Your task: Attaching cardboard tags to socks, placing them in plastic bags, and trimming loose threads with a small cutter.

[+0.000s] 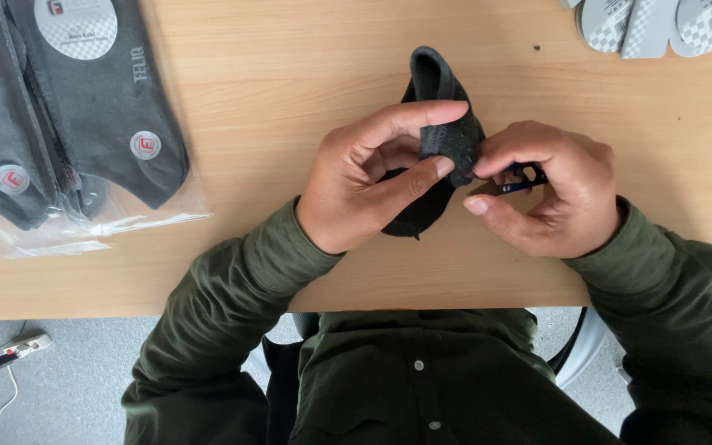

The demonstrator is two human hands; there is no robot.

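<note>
left hand point(372, 185) pinching black sock point(442, 132) between thumb and forefinger, mid-table point(290, 74), toe end up. right hand point(550, 194) closed on small dark clip point(522, 183) touching sock's right edge. bagged grey socks point(84, 107) far left, well apart. round card tags point(661, 25) top right.

A clear plastic bag point(84, 222) of dark grey socks lies at the bench's point(290, 49) left edge, bearing round white-and-red labels point(145, 145). Grey-and-white checkered card labels point(661, 25) lie stacked at top right.
</note>
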